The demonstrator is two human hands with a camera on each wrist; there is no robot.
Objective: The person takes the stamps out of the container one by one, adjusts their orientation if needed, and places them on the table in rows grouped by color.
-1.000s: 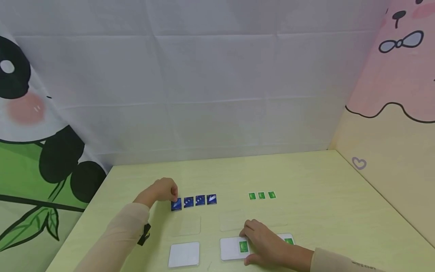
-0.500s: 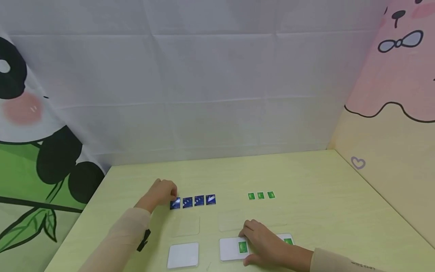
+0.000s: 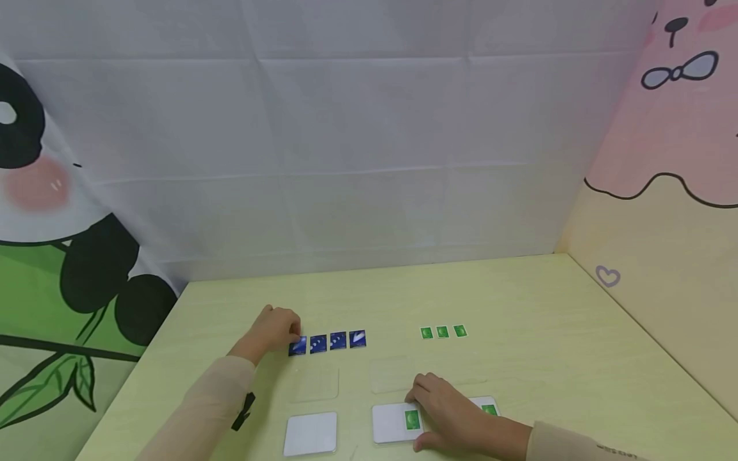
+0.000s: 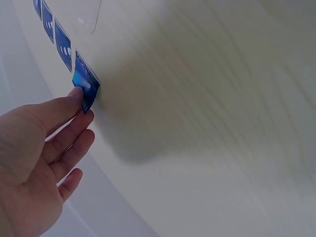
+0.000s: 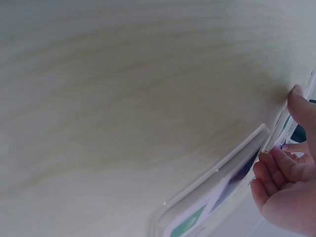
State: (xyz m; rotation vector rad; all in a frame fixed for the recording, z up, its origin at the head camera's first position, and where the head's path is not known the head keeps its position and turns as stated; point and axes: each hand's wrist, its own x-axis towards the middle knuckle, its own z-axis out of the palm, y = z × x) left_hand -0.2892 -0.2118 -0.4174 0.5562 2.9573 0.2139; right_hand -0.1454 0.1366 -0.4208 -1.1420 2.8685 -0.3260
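Note:
Toward the back left, my left hand [image 3: 272, 331] pinches the near-left end of a row of small blue picture cards, holding the leftmost blue card [image 4: 87, 81] by its edge. In the left wrist view its thumb lies on the card and a finger is behind it; the card looks tilted. My right hand [image 3: 446, 413] grips a white card [image 3: 389, 422] at the front, thumb at the near edge and fingers at the far edge. A small green card [image 3: 412, 419] lies on its right part. The hand hides the space to the right of that.
More blue cards [image 3: 337, 340] continue the row. Three small green cards [image 3: 442, 331] lie at the back right. A blank white card [image 3: 310, 433] sits front left, and another white card [image 3: 480, 402] with a green piece is partly behind the right hand. Clear sheets [image 3: 316, 384] lie between.

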